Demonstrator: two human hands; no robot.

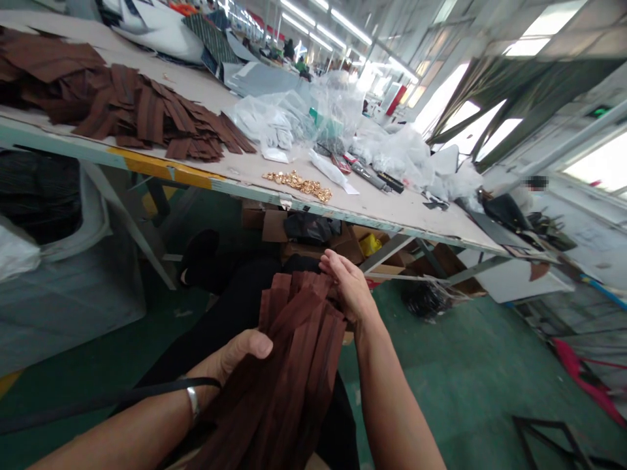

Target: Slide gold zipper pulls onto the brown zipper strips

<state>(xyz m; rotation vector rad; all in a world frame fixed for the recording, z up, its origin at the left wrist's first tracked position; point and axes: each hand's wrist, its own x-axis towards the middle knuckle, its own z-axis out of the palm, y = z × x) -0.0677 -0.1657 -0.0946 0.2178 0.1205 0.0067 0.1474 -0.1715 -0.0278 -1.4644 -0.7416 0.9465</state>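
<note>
A bundle of brown fabric strips (298, 352) lies over my lap, its upper ends spread like a fan. My left hand (245, 349) grips the bundle from its left side, thumb on top and the other fingers hidden beneath the strips. At the upper right end of the bundle, my right hand (347, 284) rests against the strip ends with its fingers stretched out. On the table ahead sit a heap of similar brown strips (147, 111) and a small pile of gold metal pieces (298, 185).
The long table (235, 173) crosses in front of my knees. Clear plastic bags (294, 117) and a grey-handled tool (367, 175) lie on it. A large grey bin (63, 294) stands at the left; cardboard boxes (274, 225) are under the table.
</note>
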